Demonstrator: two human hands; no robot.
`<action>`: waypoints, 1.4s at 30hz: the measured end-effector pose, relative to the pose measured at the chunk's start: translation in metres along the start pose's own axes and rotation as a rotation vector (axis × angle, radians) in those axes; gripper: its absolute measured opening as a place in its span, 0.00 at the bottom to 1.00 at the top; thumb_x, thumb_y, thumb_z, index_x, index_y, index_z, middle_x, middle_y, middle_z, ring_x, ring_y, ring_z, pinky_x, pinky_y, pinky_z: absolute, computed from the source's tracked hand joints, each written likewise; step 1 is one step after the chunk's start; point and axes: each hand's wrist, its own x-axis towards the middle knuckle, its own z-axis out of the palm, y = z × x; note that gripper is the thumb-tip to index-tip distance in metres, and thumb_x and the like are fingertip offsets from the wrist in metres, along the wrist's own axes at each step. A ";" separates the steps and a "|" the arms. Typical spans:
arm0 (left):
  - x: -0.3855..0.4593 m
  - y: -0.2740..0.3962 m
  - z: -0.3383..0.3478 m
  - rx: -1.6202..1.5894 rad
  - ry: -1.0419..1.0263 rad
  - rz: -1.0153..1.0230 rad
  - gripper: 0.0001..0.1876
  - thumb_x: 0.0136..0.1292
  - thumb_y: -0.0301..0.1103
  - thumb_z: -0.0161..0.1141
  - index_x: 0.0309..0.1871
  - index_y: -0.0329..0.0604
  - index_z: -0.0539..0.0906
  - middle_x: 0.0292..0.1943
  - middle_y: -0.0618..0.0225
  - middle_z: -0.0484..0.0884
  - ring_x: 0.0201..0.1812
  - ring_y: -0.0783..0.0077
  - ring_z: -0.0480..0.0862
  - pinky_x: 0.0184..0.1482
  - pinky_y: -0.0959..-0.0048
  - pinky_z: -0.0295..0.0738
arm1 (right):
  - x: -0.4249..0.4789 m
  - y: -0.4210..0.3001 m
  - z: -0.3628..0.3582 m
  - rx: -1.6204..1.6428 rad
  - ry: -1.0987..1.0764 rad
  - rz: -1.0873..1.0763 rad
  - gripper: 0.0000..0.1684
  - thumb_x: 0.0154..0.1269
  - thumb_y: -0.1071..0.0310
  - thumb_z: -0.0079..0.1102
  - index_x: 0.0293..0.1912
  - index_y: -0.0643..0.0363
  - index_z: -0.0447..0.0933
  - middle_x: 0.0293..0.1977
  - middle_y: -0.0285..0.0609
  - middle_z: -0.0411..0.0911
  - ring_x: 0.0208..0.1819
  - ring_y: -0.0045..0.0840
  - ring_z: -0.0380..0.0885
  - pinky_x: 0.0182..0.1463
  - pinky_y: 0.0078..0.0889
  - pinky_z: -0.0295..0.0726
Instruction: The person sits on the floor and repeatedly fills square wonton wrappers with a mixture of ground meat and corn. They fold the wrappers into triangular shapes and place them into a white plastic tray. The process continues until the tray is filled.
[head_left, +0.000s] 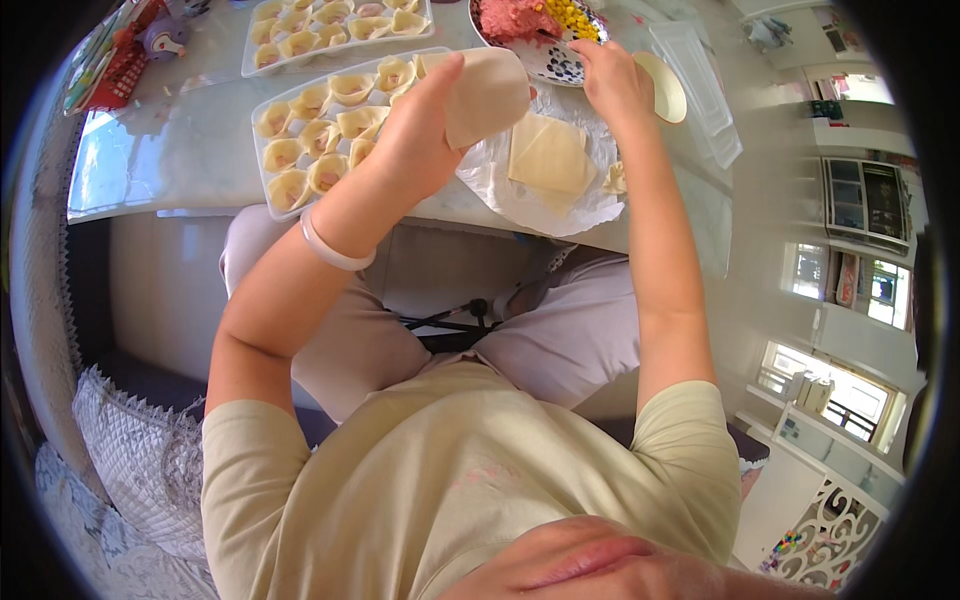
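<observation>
My left hand (424, 127) holds a flat dough wrapper (487, 97) over the right end of a plastic tray (262, 169) of folded dumplings (328, 171). At the patterned plate (551, 67), my right hand (616, 79) grips a thin utensil whose tip is in the pink minced filling (517, 19); its kind cannot be told. Yellow corn kernels (571, 19) lie beside the filling. Between my forearms, a stack of square wrappers (551, 157) rests on crumpled white paper (487, 180), with a small piece of dough (615, 178) near my right forearm.
A second dumpling tray (251, 66) stands farther back. Right of the plate are a pale oval dish (661, 86), partly behind my right hand, and a clear plastic tray or lid (697, 90). A red basket (124, 79) holds items at the table's far left.
</observation>
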 end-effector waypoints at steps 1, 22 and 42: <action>-0.001 0.004 0.004 -0.006 0.056 -0.007 0.23 0.71 0.44 0.45 0.58 0.34 0.71 0.54 0.58 0.79 0.56 0.61 0.78 0.60 0.64 0.70 | 0.002 0.000 -0.001 0.001 -0.023 0.001 0.12 0.67 0.62 0.50 0.46 0.44 0.81 0.35 0.47 0.78 0.38 0.40 0.78 0.40 0.41 0.76; 0.021 0.017 -0.026 -0.092 0.174 0.066 0.23 0.74 0.46 0.38 0.60 0.35 0.67 0.56 0.57 0.74 0.58 0.58 0.74 0.61 0.57 0.67 | -0.009 -0.030 -0.052 1.118 -0.565 0.284 0.16 0.70 0.68 0.50 0.54 0.60 0.76 0.22 0.27 0.69 0.17 0.05 0.61 0.16 0.09 0.53; 0.016 0.027 -0.011 -0.178 0.239 0.121 0.22 0.74 0.44 0.35 0.58 0.37 0.70 0.56 0.59 0.75 0.58 0.60 0.73 0.64 0.60 0.63 | -0.084 -0.083 -0.073 0.463 0.092 -0.094 0.15 0.63 0.71 0.54 0.49 0.50 0.80 0.29 0.43 0.77 0.27 0.35 0.77 0.29 0.36 0.74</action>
